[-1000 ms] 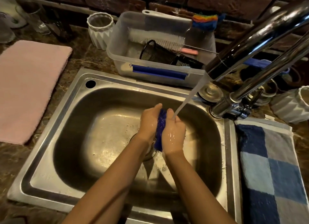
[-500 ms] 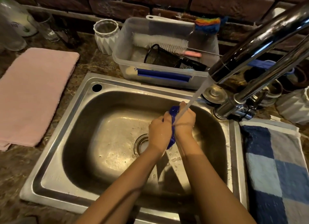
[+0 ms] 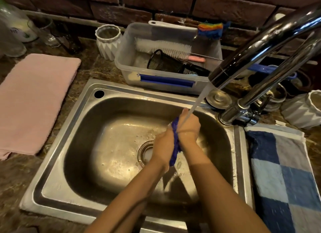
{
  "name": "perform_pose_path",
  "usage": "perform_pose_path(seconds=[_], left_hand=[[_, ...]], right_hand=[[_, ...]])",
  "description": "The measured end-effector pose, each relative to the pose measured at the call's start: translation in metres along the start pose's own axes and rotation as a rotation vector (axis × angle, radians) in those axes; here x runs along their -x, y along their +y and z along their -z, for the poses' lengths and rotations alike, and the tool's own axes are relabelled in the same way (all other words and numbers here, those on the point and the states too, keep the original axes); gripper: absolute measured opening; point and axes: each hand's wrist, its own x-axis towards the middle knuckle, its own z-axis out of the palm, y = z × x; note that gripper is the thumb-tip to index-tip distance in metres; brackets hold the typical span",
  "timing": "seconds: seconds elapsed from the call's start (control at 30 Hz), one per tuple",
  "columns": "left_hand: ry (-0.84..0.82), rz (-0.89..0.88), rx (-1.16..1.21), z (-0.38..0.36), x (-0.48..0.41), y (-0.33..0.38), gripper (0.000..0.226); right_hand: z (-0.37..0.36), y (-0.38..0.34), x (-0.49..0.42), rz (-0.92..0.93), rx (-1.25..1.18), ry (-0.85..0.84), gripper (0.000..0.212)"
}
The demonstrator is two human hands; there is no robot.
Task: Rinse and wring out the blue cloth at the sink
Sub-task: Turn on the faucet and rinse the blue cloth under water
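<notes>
The blue cloth (image 3: 175,142) is bunched into a narrow strip and pressed between my two hands over the steel sink (image 3: 83,128). My left hand (image 3: 163,145) holds it from the left, lower down. My right hand (image 3: 188,126) holds it from the right, a little higher, with fingers curled over it. Water streams from the chrome tap (image 3: 243,58) onto my right hand and the top of the cloth. Most of the cloth is hidden between the palms.
A clear plastic tub (image 3: 166,83) with brushes and a black mesh cup stands behind the sink. A pink towel (image 3: 33,100) lies left, a blue checked towel (image 3: 281,177) right. White ribbed pots (image 3: 108,39) and glasses line the brick wall. The drain (image 3: 145,152) sits beside my left hand.
My hands rose and shifted right toward the tap, the right hand sliding higher than the left against the cloth. Water keeps running onto them.
</notes>
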Motion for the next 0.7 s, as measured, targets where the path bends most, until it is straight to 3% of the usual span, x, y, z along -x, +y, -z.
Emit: perform_pose_path(seconds=[0.07,0.13,0.33,0.47,0.6,0.7], left_hand=[[-0.06,0.087,0.029,0.002,0.004,0.003,0.033],[-0.154,0.2,0.211,0.007,0.004,0.012,0.03],[-0.433,0.332,0.462,0.021,0.008,0.016,0.055],[-0.508,0.3,0.542,0.025,0.007,0.01,0.038],[-0.664,0.308,0.691,0.031,0.006,0.009,0.057],[-0.729,0.242,0.687,0.029,0.015,0.02,0.057]], right_hand=[[-0.001,0.009,-0.011,-0.076,-0.19,-0.13,0.039],[0.002,0.015,-0.014,-0.138,-0.327,-0.256,0.036],[0.025,0.039,-0.01,-0.03,-0.351,-0.412,0.035],[0.036,0.056,-0.008,0.055,-0.26,-0.39,0.039],[0.052,0.072,-0.011,0.148,-0.211,-0.353,0.034],[0.056,0.087,-0.01,0.149,0.008,-0.375,0.021]])
